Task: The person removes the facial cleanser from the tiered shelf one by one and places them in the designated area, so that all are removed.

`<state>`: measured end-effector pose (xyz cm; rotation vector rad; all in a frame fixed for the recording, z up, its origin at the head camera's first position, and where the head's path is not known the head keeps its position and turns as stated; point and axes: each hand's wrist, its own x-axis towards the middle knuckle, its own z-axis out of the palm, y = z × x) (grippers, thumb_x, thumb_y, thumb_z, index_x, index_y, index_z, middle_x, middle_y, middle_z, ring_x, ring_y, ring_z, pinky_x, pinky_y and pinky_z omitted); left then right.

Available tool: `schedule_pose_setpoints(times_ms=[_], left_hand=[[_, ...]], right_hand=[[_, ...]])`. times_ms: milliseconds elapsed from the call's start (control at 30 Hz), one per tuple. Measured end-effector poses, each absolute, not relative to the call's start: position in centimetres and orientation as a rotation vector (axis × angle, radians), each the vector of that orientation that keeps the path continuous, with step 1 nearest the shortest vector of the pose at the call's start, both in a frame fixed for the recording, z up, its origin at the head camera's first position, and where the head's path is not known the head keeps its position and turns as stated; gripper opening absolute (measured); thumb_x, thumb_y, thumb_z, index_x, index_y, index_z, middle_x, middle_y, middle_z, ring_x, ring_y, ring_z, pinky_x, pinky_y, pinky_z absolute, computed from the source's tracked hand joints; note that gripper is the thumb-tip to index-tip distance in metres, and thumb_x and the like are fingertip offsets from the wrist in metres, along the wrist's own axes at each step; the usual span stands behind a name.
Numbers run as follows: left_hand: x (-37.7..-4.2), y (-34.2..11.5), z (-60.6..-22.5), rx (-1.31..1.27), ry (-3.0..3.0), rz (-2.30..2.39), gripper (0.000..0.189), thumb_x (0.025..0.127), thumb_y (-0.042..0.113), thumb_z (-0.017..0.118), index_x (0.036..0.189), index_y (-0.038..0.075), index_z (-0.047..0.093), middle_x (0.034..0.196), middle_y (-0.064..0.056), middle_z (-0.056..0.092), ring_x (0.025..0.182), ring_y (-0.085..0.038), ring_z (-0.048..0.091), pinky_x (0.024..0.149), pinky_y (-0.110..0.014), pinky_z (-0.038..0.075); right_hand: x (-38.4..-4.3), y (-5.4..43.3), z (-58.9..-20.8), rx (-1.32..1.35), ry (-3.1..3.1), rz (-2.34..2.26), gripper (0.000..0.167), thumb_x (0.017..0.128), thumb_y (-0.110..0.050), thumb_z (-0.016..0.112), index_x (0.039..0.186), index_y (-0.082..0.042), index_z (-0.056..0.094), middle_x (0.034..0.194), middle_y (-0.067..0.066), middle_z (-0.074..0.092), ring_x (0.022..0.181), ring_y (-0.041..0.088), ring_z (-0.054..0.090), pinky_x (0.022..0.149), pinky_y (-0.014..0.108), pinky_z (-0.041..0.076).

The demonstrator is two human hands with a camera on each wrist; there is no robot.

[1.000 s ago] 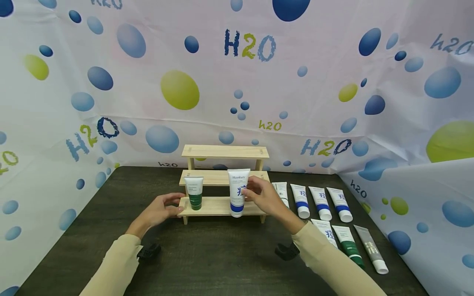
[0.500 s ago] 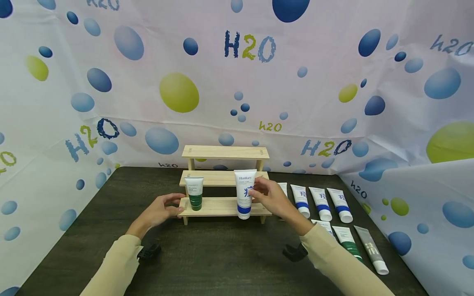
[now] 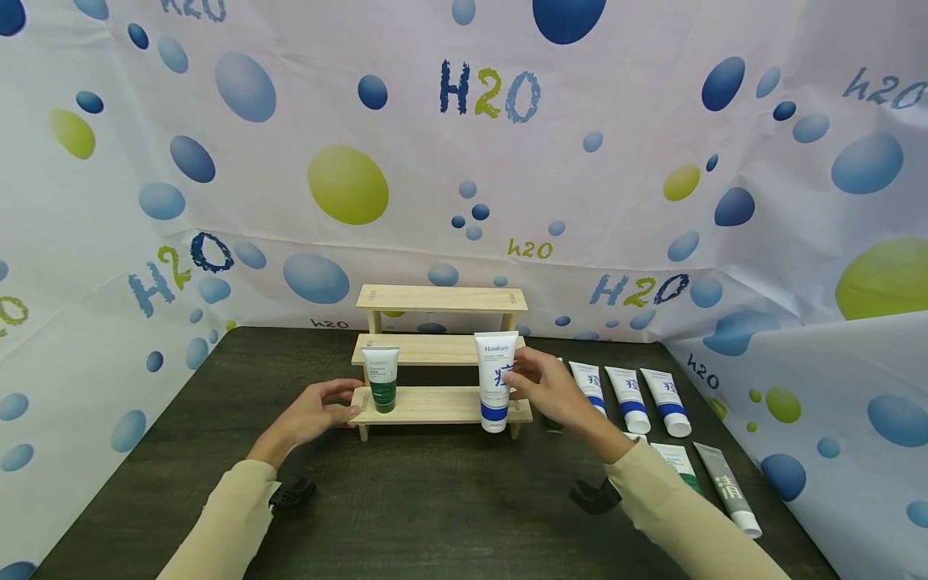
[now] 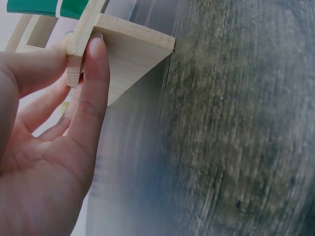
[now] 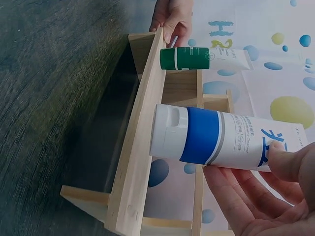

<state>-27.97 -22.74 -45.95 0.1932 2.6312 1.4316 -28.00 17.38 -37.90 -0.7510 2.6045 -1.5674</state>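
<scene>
My right hand [image 3: 548, 388] holds a white cleanser tube [image 3: 496, 379] with a blue band, upright and cap down, at the right part of the lowest shelf. In the right wrist view the thumb presses the front of the tube [image 5: 231, 140] and the fingers lie behind it; its cap is right at the shelf edge. With my left hand [image 3: 308, 419] I pinch the left end of the lowest board [image 4: 81, 46] between thumb and fingers. A green and white tube [image 3: 381, 379] stands on that board's left part. The wooden three-step rack [image 3: 435, 407] stands on the dark table.
Several tubes lie on the table [image 3: 420, 507] at the right. White and blue tubes [image 3: 627, 399] are in the back row; a grey tube [image 3: 727, 490] and a green and white tube [image 3: 676, 463] lie nearer, partly behind my right sleeve. A patterned sheet [image 3: 507, 161] hangs behind.
My right hand has moved the white cleanser tube rightward along the front of the lowest shelf. My left hand has stayed at the board's left end, and the green tube has not moved.
</scene>
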Motion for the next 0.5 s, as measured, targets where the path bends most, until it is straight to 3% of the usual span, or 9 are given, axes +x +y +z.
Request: schedule_pose_setpoints(times_ms=[200,500], left_hand=[[-28.0,-22.7,-45.9,0.170,2.607,1.443,0.059,0.097,0.024,0.073,0.148,0.003,0.052,0.143,-0.026,0.055,0.122,-0.035,0.062,0.094,-0.044,0.056],[-27.8,-22.6,-45.8,0.179,2.607,1.453,0.059,0.097,0.022,0.073,0.148,0.002,0.051,0.143,-0.027,0.055,0.122,-0.036,0.063,0.093,-0.046,0.056]], right_hand=[[-27.8,18.2,-37.7,-0.732,2.604,-1.563,0.034,0.103,-0.005,0.062,0.132,0.011,0.056,0.118,0.031,0.068,0.106,0.039,0.072,0.080,0.039,0.064],[-27.7,19.2,-37.5,-0.682,2.615,-1.532,0.032,0.103,-0.007,0.062,0.131,0.007,0.058,0.118,0.028,0.069,0.109,0.038,0.071,0.083,0.049,0.063]])
